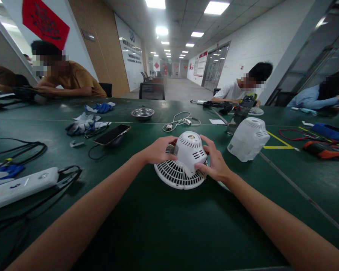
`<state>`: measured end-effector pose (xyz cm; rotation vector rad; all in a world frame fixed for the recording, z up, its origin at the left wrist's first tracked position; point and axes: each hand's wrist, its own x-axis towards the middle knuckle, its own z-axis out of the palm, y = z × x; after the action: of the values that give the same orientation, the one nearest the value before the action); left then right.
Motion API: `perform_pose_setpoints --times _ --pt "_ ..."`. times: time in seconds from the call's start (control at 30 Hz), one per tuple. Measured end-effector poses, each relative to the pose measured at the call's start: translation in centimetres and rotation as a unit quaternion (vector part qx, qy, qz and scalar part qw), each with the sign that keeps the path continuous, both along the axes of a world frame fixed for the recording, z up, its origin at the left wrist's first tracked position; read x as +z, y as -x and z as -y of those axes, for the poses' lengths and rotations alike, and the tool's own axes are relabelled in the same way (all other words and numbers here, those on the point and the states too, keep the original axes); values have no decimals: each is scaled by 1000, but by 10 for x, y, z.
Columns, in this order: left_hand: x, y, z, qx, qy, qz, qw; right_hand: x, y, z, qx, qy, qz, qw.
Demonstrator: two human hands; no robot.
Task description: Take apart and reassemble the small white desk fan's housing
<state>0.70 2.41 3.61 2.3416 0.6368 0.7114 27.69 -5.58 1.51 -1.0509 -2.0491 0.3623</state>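
A small white fan [183, 165] lies face down on the green table [164, 229], its round grille underneath and its motor housing [190, 150] pointing up. My left hand [158, 149] grips the left side of the housing with curled fingers. My right hand [214, 162] clasps the right side, thumb low on the housing near the grille. A second white fan housing [248, 138] stands to the right, apart from both hands.
A phone [112, 134], gloves [86, 124], a metal bowl [142, 113] and a white cable [180, 121] lie beyond the fan. A power strip [19, 187] with black cords sits at left. Tools [326, 148] lie at right. Other people sit along the far edge.
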Motion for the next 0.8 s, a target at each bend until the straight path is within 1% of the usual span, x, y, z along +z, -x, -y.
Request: perform_pose_setpoints --times 0.13,0.23,0.3,0.47,0.57,0.63,0.8 --pt "-3 -9 7 -60 46 27 997 2 -2 6 32 71 -32 996" --pt "-7 -18 14 -67 62 48 995 3 -1 8 60 102 -49 992" --pt "-8 -23 18 -58 47 57 996 4 -1 9 69 113 -58 990" --pt "-7 -28 27 -21 -41 56 997 10 -2 13 52 148 -63 986" --pt "-6 -28 29 -3 -77 53 996 13 -1 14 53 158 -61 984" --pt "-6 -28 30 3 -84 51 995 13 -1 14 56 157 -59 984" --pt "-10 -24 24 -11 -65 46 997 12 -3 11 68 155 -54 984"
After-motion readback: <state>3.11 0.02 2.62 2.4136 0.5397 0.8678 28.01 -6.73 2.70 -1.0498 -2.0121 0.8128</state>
